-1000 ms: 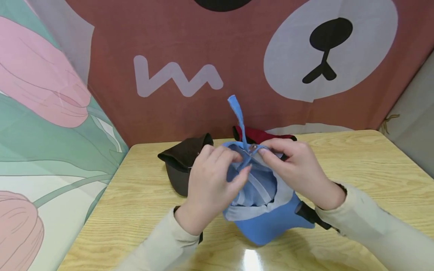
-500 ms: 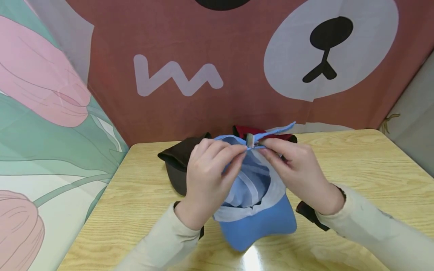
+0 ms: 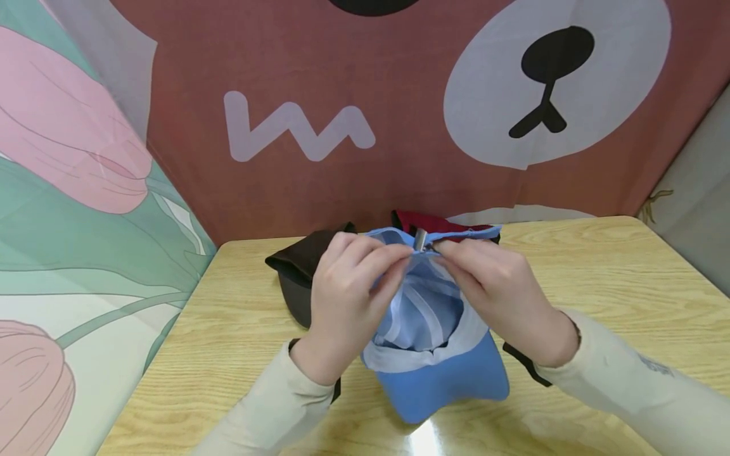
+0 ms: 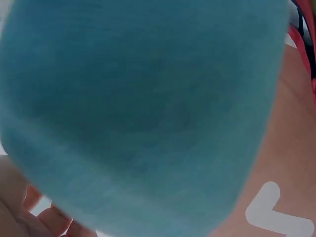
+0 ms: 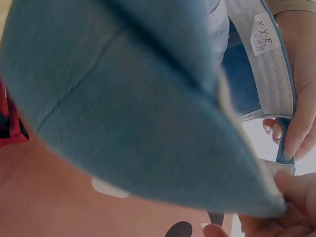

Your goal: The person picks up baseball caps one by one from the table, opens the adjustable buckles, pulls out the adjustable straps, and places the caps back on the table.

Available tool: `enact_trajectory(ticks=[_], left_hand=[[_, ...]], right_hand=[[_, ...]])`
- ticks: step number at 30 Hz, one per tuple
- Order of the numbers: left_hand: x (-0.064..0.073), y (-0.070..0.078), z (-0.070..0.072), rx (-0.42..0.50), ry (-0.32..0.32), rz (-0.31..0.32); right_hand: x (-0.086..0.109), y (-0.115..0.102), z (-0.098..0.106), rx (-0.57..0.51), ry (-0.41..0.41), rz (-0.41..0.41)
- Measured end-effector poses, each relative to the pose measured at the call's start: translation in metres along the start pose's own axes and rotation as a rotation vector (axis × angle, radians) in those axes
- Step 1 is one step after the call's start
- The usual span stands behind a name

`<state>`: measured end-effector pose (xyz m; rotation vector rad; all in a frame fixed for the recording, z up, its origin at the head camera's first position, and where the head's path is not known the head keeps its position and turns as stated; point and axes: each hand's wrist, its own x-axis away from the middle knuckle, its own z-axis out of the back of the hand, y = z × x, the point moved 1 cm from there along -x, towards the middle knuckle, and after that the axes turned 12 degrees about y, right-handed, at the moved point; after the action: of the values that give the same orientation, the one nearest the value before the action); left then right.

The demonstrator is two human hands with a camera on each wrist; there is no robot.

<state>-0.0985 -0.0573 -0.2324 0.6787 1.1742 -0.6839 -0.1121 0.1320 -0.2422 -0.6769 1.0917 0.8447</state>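
Note:
Between both hands is a light blue baseball cap, its hollow inside facing up and its brim towards me. My left hand pinches the cap's back strap just left of a small metal buckle. On the buckle's other side, my right hand pinches the strap between thumb and fingers. The loose strap end sticks out to the right above that hand. Blue cloth of the cap fills most of the left wrist view. A white label shows on its inner band in the right wrist view.
A black cap lies left of the blue one, partly behind the left hand. Farther back is a red cap, mostly hidden. They are on a wood-grain table backed by a brown cloth with a cartoon face.
The strap end pointed upward and has swung down to the right. My left fingers, spread apart before, now pinch the strap beside the buckle. The cap's brim shifted left, then slightly back right.

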Motion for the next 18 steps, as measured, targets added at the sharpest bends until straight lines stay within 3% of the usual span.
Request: enact_trajectory(ticks=[5, 18], left_hand=[[0.001, -0.0007, 0.0015, 0.008, -0.015, 0.004], [0.0019, -0.0011, 0.0026, 0.045, -0.032, -0.005]], right_hand=[[-0.0003, 0.0009, -0.0011, -0.012, 0.003, 0.005], [-0.0051, -0.0027, 0.0027, -0.009, -0.086, 0.045]])
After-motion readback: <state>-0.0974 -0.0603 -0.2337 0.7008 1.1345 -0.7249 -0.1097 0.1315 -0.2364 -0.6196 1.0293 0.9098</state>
